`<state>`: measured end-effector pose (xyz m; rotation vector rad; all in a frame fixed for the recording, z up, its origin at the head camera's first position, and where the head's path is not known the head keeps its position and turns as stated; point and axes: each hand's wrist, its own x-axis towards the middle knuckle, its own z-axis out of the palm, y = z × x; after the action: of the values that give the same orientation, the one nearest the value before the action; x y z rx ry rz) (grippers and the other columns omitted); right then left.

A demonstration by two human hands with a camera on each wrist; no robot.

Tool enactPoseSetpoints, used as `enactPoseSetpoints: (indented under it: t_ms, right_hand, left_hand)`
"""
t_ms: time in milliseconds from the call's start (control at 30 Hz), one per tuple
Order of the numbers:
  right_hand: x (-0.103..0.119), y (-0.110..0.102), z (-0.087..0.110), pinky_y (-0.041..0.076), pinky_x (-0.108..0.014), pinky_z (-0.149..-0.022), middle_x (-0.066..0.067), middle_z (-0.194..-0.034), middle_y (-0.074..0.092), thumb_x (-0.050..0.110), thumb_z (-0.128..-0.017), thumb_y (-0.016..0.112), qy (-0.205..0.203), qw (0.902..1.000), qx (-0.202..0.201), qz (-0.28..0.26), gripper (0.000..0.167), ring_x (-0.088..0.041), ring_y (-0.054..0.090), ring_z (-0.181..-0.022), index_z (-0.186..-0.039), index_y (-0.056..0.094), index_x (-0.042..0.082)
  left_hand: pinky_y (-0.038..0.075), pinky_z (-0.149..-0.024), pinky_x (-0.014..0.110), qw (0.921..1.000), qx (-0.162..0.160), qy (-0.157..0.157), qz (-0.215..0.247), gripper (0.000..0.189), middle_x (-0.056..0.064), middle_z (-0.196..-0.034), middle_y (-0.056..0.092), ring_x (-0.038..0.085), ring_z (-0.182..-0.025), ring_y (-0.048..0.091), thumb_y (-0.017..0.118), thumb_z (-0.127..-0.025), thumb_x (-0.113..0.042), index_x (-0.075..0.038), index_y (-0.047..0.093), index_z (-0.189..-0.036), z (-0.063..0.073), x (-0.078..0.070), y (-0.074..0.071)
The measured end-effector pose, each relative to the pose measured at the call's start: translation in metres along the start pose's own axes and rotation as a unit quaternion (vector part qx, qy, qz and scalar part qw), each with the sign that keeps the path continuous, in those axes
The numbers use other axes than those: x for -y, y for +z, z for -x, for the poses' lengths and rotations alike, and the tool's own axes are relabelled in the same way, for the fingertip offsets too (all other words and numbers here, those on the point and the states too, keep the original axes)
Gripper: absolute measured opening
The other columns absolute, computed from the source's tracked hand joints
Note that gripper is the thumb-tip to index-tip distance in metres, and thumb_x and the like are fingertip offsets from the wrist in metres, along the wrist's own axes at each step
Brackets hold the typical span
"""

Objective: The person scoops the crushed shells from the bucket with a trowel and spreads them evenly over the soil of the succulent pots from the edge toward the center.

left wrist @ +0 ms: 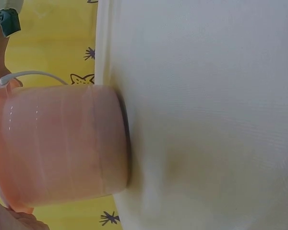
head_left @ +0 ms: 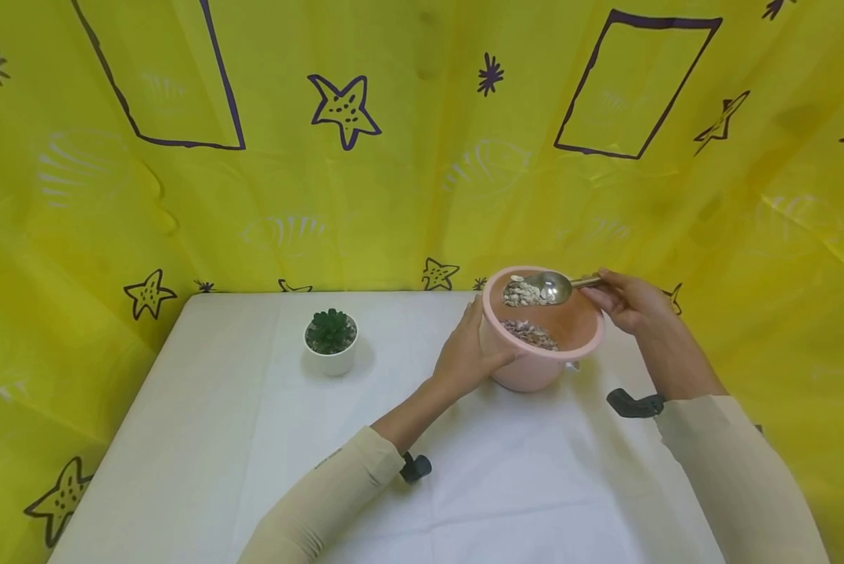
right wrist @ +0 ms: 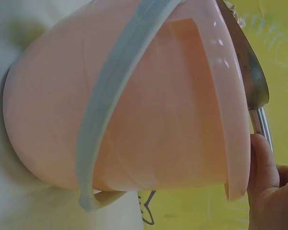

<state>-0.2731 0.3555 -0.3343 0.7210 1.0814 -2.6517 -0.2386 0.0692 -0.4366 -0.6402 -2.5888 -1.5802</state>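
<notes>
The right hand's (head_left: 629, 301) fingers pinched the slim handle of a shiny metal scoop (head_left: 557, 288), its rounded bowl heaped with pale, flat, seed-like pieces (head_left: 524, 293). The left hand's (head_left: 467, 352) fingers and thumb gripped the rim and side of a smooth pink plastic bucket (head_left: 528, 374). The scoop extended leftward from the right fingers, over the bucket's round mouth; below it lay darker, rough flakes (head_left: 531, 334). A curved, pale bail (right wrist: 105, 100) hung against the outer wall. The bucket stood on the white, faintly creased worktop (head_left: 211, 439), well apart from a fleshy-leaved plant (head_left: 330, 329).
</notes>
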Motion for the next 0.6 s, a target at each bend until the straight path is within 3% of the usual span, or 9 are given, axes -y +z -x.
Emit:
enactPoseSetpoints:
  t_ms: [67,267,500,600]
  right_hand:
    - [-0.001,0.003,-0.001,0.062,-0.039,-0.084,-0.019,-0.091,0.074,0.001,-0.105,0.060,-0.007,0.9999,-0.005,-0.007,0.007,-0.037,0.078,-0.084,-0.103,0.066,0.004]
    - [-0.003,0.009,-0.004,0.061,-0.043,-0.085,-0.017,-0.095,0.074,-0.001,-0.105,0.060,-0.008,0.9998,-0.001,-0.015,0.015,-0.037,0.078,-0.088,-0.115,0.061,0.009]
    - [-0.005,0.013,-0.005,0.061,-0.042,-0.086,-0.018,-0.094,0.075,0.000,-0.105,0.060,0.002,0.9999,-0.003,-0.010,0.009,-0.037,0.078,-0.087,-0.111,0.062,0.007]
    - [-0.005,0.013,-0.005,0.061,-0.041,-0.086,-0.018,-0.093,0.075,0.001,-0.105,0.060,0.004,1.0000,-0.003,-0.007,0.008,-0.036,0.078,-0.087,-0.110,0.062,0.006]
  left_hand:
    - [0.045,-0.111,0.053,1.0000,-0.001,0.000,0.000,0.116,-0.002,-0.171,0.031,0.027,-0.149,0.042,0.086,-0.084,-0.050,-0.025,0.015,-0.170,0.000,0.000,0.000]
    - [0.046,-0.111,0.054,1.0000,0.001,-0.001,0.000,0.112,0.000,-0.170,0.032,0.027,-0.148,0.043,0.086,-0.085,-0.048,-0.024,0.016,-0.170,0.003,0.000,-0.002]
    - [0.030,-0.121,0.054,0.9994,-0.001,-0.026,-0.021,0.106,0.011,-0.171,0.026,0.031,-0.157,0.025,0.082,-0.090,-0.048,-0.008,0.023,-0.168,0.014,-0.001,-0.010]
    - [0.028,-0.122,0.052,0.9994,-0.015,-0.023,-0.023,0.102,0.013,-0.171,0.027,0.032,-0.157,0.024,0.082,-0.091,-0.045,-0.005,0.026,-0.166,0.019,0.000,-0.018]
